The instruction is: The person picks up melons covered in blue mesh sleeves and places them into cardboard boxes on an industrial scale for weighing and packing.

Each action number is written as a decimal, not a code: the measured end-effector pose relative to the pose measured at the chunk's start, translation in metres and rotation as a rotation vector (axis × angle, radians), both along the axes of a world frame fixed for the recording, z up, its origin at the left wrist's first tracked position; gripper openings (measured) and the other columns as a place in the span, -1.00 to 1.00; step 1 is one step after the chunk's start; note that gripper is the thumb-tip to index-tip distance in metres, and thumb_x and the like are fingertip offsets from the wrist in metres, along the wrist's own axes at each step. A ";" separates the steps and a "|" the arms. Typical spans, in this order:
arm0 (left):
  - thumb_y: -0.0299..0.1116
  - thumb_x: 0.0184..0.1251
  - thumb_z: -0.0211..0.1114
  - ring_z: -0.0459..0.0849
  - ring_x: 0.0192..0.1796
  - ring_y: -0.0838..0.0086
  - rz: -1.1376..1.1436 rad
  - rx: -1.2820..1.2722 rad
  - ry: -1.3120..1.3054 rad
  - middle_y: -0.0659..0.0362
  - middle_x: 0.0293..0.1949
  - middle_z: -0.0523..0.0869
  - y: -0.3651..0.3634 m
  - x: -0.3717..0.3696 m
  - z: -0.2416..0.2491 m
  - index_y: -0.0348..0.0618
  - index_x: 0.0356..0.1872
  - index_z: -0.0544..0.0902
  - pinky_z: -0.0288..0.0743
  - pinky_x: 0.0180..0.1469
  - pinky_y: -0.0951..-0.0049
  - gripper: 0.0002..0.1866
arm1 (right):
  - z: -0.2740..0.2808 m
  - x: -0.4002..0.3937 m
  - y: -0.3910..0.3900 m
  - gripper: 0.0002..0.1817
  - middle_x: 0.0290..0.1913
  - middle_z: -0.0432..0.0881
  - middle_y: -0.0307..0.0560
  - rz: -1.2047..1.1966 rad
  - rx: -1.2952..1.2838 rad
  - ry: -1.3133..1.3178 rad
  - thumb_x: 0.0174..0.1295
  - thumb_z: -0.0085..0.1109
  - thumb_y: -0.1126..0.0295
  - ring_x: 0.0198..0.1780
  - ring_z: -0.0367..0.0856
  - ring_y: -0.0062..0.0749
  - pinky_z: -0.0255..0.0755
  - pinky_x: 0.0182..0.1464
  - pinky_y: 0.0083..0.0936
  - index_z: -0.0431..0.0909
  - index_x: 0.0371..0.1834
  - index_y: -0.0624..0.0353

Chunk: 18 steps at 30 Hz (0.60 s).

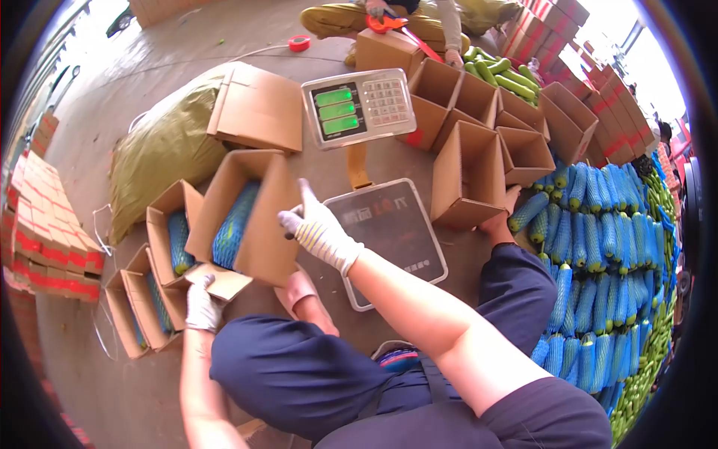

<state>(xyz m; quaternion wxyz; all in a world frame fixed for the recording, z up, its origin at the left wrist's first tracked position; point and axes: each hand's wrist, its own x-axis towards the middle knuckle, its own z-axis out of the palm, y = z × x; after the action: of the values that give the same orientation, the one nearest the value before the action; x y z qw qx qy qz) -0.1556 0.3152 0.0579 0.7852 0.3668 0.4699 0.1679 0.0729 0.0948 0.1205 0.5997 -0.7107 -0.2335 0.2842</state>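
Observation:
My left hand [203,305], in a whitish knit glove, is closed on the flap of a cardboard box [274,232] at its lower edge. The box is tilted and slightly blurred. Inside it lies a long green vegetable in blue foam netting [236,224]. My right hand [321,230], in a striped white glove, is in the air just right of this box, fingers apart and holding nothing. Below and beyond it stands a scale platform [389,239]; its display [336,112] glows green.
More open boxes [133,299] stand at left, some with netted vegetables. A stuffed sack [168,150] lies behind them. At right are open boxes [467,176] and rows of blue-netted vegetables [598,239]. Another person's hand [453,58] is at a box with green vegetables [508,75].

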 end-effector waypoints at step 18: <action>-0.23 0.47 -0.03 0.50 0.31 -0.22 0.469 -0.139 -0.249 -0.29 0.26 0.52 0.113 0.098 -0.125 -0.54 0.25 0.39 0.55 0.32 -0.16 -0.46 | -0.039 0.035 -0.327 -0.49 0.08 0.65 0.09 -0.413 -0.558 -0.746 0.26 0.31 0.31 0.10 0.65 -0.08 0.52 0.17 -0.30 0.50 0.27 0.18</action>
<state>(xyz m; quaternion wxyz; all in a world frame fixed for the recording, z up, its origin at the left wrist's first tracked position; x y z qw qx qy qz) -0.0572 0.4286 -0.0673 0.7998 0.1698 0.4524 0.3561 0.1081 -0.2318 0.0819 0.3063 -0.9283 -0.2015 -0.0618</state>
